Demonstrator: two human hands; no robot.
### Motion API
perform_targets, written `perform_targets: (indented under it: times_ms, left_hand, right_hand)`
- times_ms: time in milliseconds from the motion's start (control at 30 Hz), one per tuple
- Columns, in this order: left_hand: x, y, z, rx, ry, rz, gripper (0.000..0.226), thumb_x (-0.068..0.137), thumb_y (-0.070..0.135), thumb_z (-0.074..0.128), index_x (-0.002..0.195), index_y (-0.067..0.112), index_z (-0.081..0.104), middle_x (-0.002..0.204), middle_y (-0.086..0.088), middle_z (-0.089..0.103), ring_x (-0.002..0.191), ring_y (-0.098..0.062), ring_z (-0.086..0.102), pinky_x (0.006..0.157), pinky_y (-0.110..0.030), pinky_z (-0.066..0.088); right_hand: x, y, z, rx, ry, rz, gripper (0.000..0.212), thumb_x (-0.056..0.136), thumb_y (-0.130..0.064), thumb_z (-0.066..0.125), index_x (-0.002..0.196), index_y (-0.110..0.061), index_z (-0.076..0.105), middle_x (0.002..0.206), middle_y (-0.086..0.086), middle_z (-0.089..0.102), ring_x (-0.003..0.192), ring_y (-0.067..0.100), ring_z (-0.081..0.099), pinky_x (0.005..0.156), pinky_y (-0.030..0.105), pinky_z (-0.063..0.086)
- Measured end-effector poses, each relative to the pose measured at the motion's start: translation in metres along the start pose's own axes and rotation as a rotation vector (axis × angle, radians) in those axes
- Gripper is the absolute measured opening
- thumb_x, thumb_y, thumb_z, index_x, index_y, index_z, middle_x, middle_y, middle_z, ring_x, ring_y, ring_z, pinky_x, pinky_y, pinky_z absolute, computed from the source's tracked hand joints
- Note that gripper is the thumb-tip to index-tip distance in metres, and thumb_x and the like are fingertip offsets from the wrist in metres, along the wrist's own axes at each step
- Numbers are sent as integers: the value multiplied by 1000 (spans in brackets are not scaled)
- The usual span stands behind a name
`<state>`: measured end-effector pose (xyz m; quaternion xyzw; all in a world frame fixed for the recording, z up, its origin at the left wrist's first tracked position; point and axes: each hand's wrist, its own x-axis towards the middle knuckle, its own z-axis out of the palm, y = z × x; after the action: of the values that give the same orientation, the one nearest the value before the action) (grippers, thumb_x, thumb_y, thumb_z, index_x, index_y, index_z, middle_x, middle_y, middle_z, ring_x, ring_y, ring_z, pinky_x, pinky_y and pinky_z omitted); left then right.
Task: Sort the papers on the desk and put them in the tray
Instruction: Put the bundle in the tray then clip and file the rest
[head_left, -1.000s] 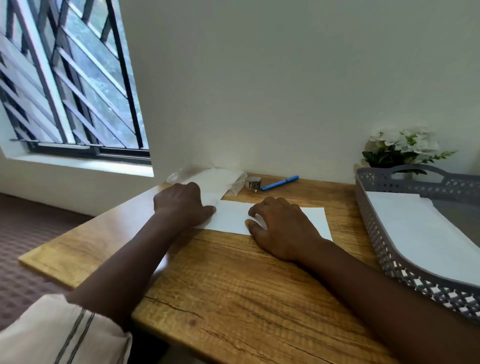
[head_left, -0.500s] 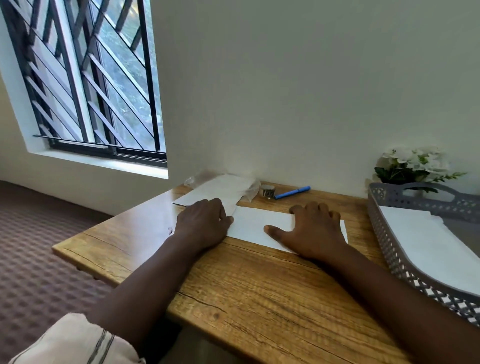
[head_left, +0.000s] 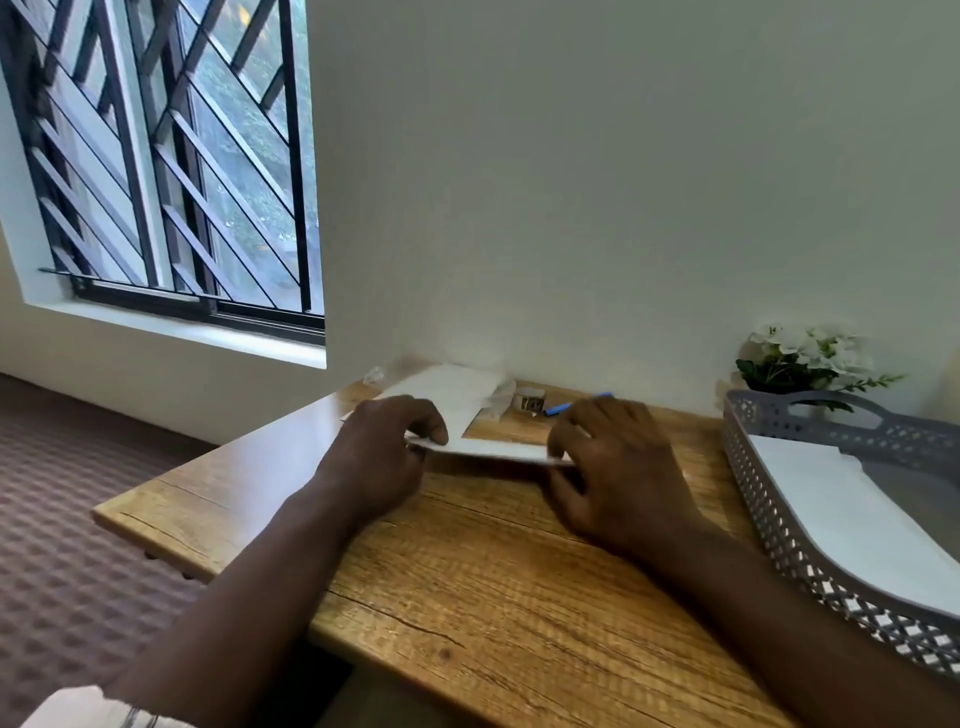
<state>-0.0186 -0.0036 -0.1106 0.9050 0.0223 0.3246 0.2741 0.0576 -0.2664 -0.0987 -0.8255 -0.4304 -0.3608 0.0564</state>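
Both hands, left and right, now pinch the sheet, apparently lifted off the desk.

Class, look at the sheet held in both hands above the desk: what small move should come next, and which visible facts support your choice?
Probably carry the sheet rightward toward the grey tray. The left hand and right hand each pinch an end, its near edge is lifted off the desk, and the tray already holds white paper. More paper remains by the wall.
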Motion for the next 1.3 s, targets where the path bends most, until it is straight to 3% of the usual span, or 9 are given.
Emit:
perform_targets:
  times_ms: [133, 233, 333, 567, 667, 800, 967, 1100, 1300]
  left_hand:
    - [-5, -7, -10, 180, -295, -61, 56, 68, -8, 53, 95, 36, 77, 113, 14, 71, 111, -10, 63, 100, -31, 52]
    - [13, 3, -20, 176, -403, -106, 59, 72, -11, 46, 95, 31, 80, 109, 13, 76, 106, -9, 70, 99, -34, 56]
    - [45, 24, -5, 146, -275, -56, 39, 85, -2, 57, 96, 29, 78, 96, 13, 77, 92, -3, 70, 87, -26, 54]
    - [119, 38, 86, 439, -305, 50, 52, 94, 38, 62, 143, 33, 47, 135, 3, 64, 123, -23, 59, 101, -45, 45]
    - [129, 23, 106, 493, -283, 77, 42, 95, 46, 59, 135, 36, 54, 131, 7, 66, 122, -21, 60, 107, -49, 37]
    - [126, 0, 115, 370, -65, 160, 17, 92, 48, 64, 102, 36, 69, 98, 16, 70, 99, -10, 66, 102, -44, 41]
    - [116, 15, 100, -61, -201, 181, 20, 84, 48, 65, 90, 31, 74, 86, 13, 74, 85, -7, 68, 85, -41, 55]
    - [102, 49, 89, -247, -280, 364, 8, 89, 33, 76, 87, 25, 76, 86, 8, 76, 86, -16, 69, 83, -33, 55]
    - [95, 62, 88, -355, -285, 431, 1, 87, 21, 81, 87, 21, 80, 85, 8, 75, 81, -16, 68, 74, -17, 49]
  right_hand:
    - [0, 3, 10, 385, -372, 251, 44, 90, -75, 43, 94, -34, 59, 107, -17, 62, 102, 6, 53, 87, 32, 46]
    - [0, 6, 15, 467, -344, 324, 28, 97, -59, 49, 101, -34, 62, 111, -14, 63, 104, 7, 54, 87, 31, 48]
    - [1, 4, 16, 445, -354, 298, 16, 96, -49, 59, 102, -34, 60, 113, -12, 61, 105, 8, 51, 87, 28, 45]
    - [-1, 6, 17, 504, -306, 332, 19, 95, -48, 61, 106, -32, 63, 118, -11, 62, 108, 9, 51, 91, 28, 45]
    - [-1, 5, 19, 501, -281, 330, 21, 95, -47, 62, 107, -30, 65, 117, -11, 63, 107, 8, 52, 93, 28, 45]
    - [-1, 7, 24, 477, -219, 359, 24, 95, -46, 61, 114, -31, 66, 120, -13, 64, 110, 6, 53, 97, 27, 47]
    - [-4, 13, 29, 396, 7, 523, 45, 95, -43, 61, 138, -32, 52, 141, -11, 52, 130, 8, 46, 99, 19, 35]
    - [-3, 17, 34, 488, 96, 618, 56, 92, -39, 68, 143, -31, 48, 145, -8, 51, 131, 12, 49, 105, 34, 47]
    - [-4, 19, 34, 515, 240, 728, 34, 91, -35, 72, 125, -34, 66, 121, -16, 67, 109, 3, 60, 89, 35, 57]
